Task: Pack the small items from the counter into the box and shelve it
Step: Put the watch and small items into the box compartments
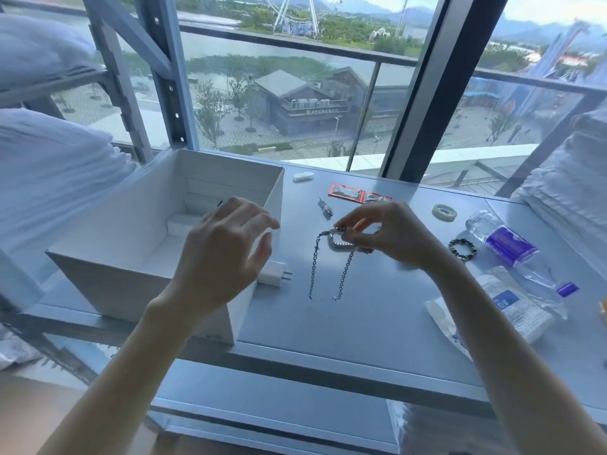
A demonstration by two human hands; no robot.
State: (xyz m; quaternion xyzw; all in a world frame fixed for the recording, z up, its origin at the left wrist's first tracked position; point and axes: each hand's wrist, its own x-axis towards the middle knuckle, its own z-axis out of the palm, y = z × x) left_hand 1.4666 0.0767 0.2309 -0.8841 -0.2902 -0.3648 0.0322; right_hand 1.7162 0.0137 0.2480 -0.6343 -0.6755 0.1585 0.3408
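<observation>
An open white box stands on the left of the grey counter. My left hand hovers over the box's right wall, fingers loosely spread and holding nothing. My right hand pinches a silver chain with beads, whose two ends hang down to the counter. A white charger plug lies against the box's right side, partly behind my left hand. Farther back lie a small metal clip, a white capsule case and red packets.
To the right lie a tape roll, a dark bead bracelet, a plastic bottle with a purple label and a clear packet with a blue label. Folded white linen sits far right; shelf uprights stand left.
</observation>
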